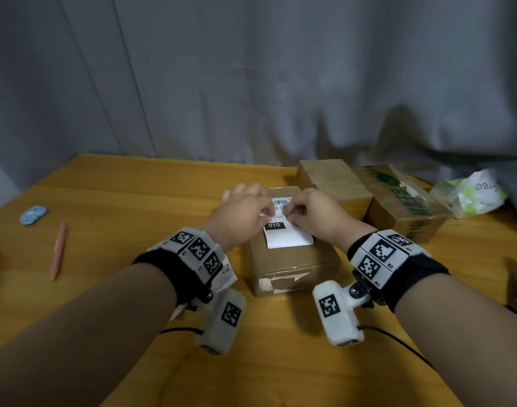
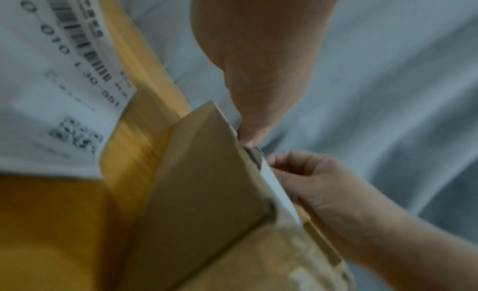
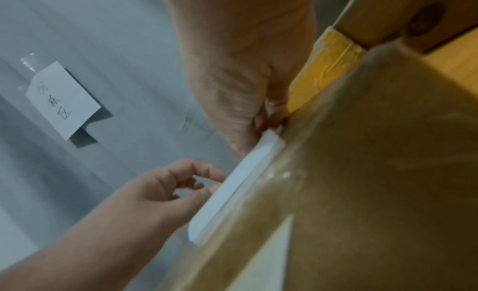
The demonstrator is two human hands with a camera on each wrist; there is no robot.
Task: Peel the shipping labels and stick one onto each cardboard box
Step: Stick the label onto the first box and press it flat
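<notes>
Curtain point(image 1: 251, 83): grey cloth hanging behind everything, from 10 through 2 o'clock.
Surface point(image 1: 133, 195): yellow wood, carrying all the things.
Printed box point(image 1: 398, 201): green-lettered cardboard at 2 o'clock, no fresh label visible on it.
Taped box point(image 1: 333, 183): plain brown, between the printed box and the near box, also unlabelled as far as can be seen.
Near box point(image 1: 292, 265): dead centre, the one being worked; its top is glossy with clear tape.
Shipping label point(image 1: 289, 233): white, barcode and "010" block, lying on the near box's top toward 12 o'clock; the wrist views show its edge close against the cardboard.
Spare label sheet point(image 2: 51, 80): just beside the near box at 9 o'clock, partly under the left wrist.
Left hand point(image 1: 242, 212): fingers curled, tips on the label's left edge; whether they pinch or only press I cannot tell.
Right hand point(image 1: 313, 212): fingers curled at the label's right edge, equally unclear.
Plastic bag point(image 1: 468, 198): crumpled, at 3 o'clock.
Pink pen point(image 1: 59, 251): at 9 o'clock, well apart.
Blue discs point(image 1: 34, 214): beyond the pen.
Step in hand: likely smoothing the label down.
Doing it well: press from the middle outward to both edges, chasing bubbles, then rub the corners, since glossy tape probably grips poorly.
</notes>
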